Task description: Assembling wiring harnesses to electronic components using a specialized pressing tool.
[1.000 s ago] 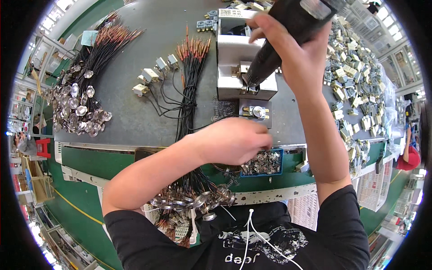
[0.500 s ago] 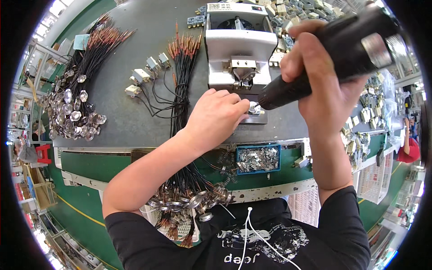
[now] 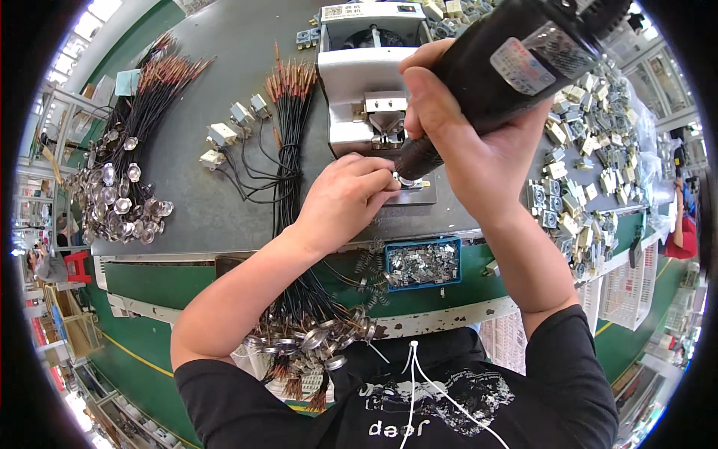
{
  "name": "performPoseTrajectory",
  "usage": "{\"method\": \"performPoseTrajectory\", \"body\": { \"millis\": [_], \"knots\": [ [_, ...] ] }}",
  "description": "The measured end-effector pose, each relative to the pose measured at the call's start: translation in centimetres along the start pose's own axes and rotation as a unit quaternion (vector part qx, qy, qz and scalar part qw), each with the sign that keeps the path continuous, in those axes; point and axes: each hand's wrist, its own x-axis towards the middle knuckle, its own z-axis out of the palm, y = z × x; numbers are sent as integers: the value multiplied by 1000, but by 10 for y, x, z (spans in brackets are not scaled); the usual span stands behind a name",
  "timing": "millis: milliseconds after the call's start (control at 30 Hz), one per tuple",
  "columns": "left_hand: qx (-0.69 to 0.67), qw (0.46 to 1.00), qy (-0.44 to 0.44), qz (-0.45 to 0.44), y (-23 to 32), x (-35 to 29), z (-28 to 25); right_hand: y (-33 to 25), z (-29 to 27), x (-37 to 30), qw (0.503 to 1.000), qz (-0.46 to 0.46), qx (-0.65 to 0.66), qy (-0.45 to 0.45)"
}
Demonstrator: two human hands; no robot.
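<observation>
My right hand (image 3: pixel 490 161) is wrapped around a black electric screwdriver (image 3: pixel 479 71), held at a slant with its tip down on the left. That tip meets a small light-coloured part (image 3: pixel 425 184) on a dark metal block (image 3: pixel 415 197). From the other side my left hand (image 3: pixel 348 193) reaches in, thumb and fingers pinched at the part's left end. What they pinch is mostly hidden by the fingers and the screwdriver's nose. Just behind the block stands a white and black bench machine (image 3: pixel 351 133) with a metal chute at its front.
Left of the machine lies a bundle of black wires (image 3: pixel 290 161), with several beige connector blocks (image 3: pixel 222 135) beside it. Another wire bundle (image 3: pixel 134 135) with round metal ends is farther left. A blue tray (image 3: pixel 424 263) of small metal pieces sits at the front edge. Switch-like blocks (image 3: pixel 583 179) are heaped right.
The screwdriver has come left and its nose now sits over the part on the block. My left hand stays pinched there. The whole view has shifted slightly.
</observation>
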Motion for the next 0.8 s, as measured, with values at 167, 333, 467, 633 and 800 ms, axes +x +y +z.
{"method": "performPoseTrajectory", "body": {
  "millis": [167, 333, 467, 633, 800],
  "knots": [
    [4, 1000, 8, 10, 0, 0, -1, 6, 10, -2, 999, 8, 45, 5],
    [5, 999, 23, 29, 1, 1, -3, 7, 12, 3, 999, 14, -24, -45],
    [-15, 1000, 14, 1, 1, -1, -2, 13, 8, 12, 994, 46, 27, -99],
    [-2, 992, -7, -129, 12, 4, -5, 21, -1, 25, 978, 81, 67, -178],
    [40, 978, -163, -121, 9, 15, -20, 11, 10, 10, 992, 14, 18, -124]
  ]
}}
